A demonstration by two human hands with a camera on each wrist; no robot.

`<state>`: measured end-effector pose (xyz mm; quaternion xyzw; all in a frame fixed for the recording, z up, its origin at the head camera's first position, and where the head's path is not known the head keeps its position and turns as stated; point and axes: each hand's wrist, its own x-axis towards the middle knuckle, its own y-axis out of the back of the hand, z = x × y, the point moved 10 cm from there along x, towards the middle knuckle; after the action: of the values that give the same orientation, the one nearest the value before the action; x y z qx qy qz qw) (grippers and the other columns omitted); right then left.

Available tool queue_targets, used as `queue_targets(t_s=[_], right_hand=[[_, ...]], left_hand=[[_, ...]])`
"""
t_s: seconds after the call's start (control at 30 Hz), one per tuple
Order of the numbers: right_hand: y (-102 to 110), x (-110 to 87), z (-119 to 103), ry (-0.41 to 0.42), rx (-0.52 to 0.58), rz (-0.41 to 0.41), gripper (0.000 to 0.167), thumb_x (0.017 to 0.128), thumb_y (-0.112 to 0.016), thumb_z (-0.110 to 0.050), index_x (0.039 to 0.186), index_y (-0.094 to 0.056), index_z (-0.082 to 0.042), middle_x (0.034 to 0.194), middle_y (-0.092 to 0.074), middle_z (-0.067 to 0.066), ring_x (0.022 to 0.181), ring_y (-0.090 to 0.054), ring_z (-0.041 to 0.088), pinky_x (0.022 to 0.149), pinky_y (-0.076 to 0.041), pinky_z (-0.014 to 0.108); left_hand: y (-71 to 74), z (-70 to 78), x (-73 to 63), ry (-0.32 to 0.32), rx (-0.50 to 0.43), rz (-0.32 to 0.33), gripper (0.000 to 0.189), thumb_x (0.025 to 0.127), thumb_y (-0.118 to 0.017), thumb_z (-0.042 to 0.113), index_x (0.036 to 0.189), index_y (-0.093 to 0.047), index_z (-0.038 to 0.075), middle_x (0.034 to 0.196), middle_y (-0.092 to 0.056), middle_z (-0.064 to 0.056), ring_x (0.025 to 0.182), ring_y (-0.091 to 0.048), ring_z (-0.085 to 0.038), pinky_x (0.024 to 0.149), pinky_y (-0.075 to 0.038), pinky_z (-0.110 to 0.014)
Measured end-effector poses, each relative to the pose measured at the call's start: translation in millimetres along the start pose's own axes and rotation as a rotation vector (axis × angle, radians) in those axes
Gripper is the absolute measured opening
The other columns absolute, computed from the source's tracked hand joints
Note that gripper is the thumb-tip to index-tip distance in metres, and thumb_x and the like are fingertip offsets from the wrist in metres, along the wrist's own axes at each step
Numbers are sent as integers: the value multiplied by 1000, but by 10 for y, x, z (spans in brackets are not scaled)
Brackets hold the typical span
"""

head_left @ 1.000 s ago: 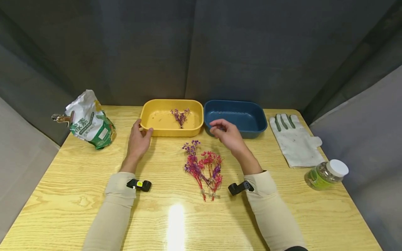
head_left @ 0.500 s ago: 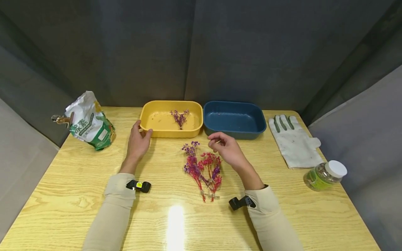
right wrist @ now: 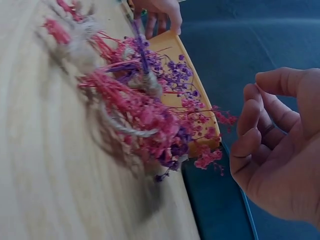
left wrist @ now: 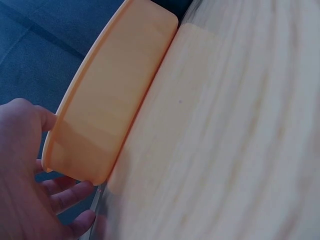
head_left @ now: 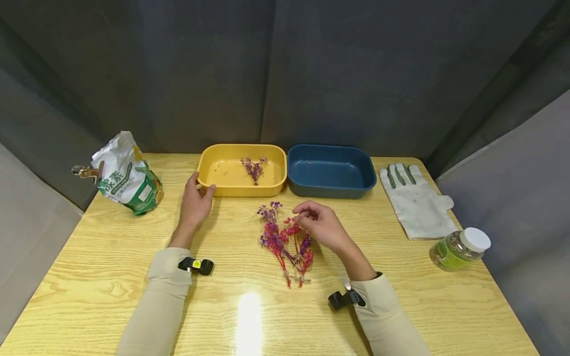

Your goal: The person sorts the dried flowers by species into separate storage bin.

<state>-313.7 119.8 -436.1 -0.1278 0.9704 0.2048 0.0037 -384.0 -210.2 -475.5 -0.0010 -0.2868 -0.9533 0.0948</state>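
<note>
Hovering right grip: loosely curled, empty, nearer hand.
Dried-flower bunches: just leftward, stems toward the person.
Left grip: holding yellow tub corner.

Bare right hand hung, fingers loosely curled. Pink-and-purple, string-tied dried-flower bunches lay near fingertips. Yellow-orange elongated plastic tray stretched away from fingers, left hand touching its far end. Dark-blue plastic tray showed below fingers.

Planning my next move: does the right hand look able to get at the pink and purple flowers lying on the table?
Likely yes: the right hand seems close above the flowers, holding nothing visible, and nothing shows in between.
</note>
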Motion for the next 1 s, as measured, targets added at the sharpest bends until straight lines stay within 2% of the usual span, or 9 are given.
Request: queue_targets(t_s=[0.13, 0.27, 0.47, 0.63, 0.83, 1.0], right_hand=[[-65, -37, 28, -14, -6, -18, 17, 93, -61, -14, 107, -66, -7, 89, -64, 10, 74, -55, 24, 62, -48, 31], [-149, -53, -2, 2, -37, -33, 16, 90, -66, -13, 104, -67, -5, 85, -65, 7, 72, -58, 20, 61, -49, 29], [-277, -76, -49, 40, -149, -66, 15, 89, -63, -15, 101, -70, -11, 76, -62, 0, 61, -49, 12, 57, -43, 26], [-376, -89, -6, 61, -225, -109, 16, 91, -63, -18, 104, -71, -14, 78, -67, 0, 60, -51, 10, 60, -44, 26], [-438, -69, 24, 105, -381, -80, 16, 87, -65, -18, 101, -73, -17, 78, -67, -8, 61, -53, 5, 65, -46, 25], [-507, -53, 66, 100, -473, -75, 18, 87, -69, -33, 100, -73, -20, 79, -67, -14, 67, -58, 1, 73, -50, 27]], left_hand=[[-2, -11, -10, -2, -1, -3, 74, 98, -45, 50, 155, -12, 17, 151, -33, -16, 127, -47, -31, 104, -39, -50], [-7, -16, -7, -8, -5, -7, 75, 98, -45, 51, 155, -12, 17, 152, -32, -16, 129, -46, -32, 105, -39, -50], [-19, -19, 1, -7, 0, -10, 76, 97, -45, 52, 156, -11, 17, 152, -32, -16, 129, -46, -31, 105, -39, -50], [-26, -22, 6, -13, 6, -9, 76, 98, -44, 52, 156, -11, 16, 152, -32, -17, 130, -45, -32, 106, -38, -50], [-16, 0, -6, -12, 7, -6, 76, 98, -44, 52, 155, -11, 15, 151, -32, -17, 128, -46, -31, 105, -39, -50], [-21, 11, -15, -9, 10, -12, 76, 98, -44, 52, 155, -11, 15, 152, -32, -17, 128, -46, -31, 104, -39, -50]])
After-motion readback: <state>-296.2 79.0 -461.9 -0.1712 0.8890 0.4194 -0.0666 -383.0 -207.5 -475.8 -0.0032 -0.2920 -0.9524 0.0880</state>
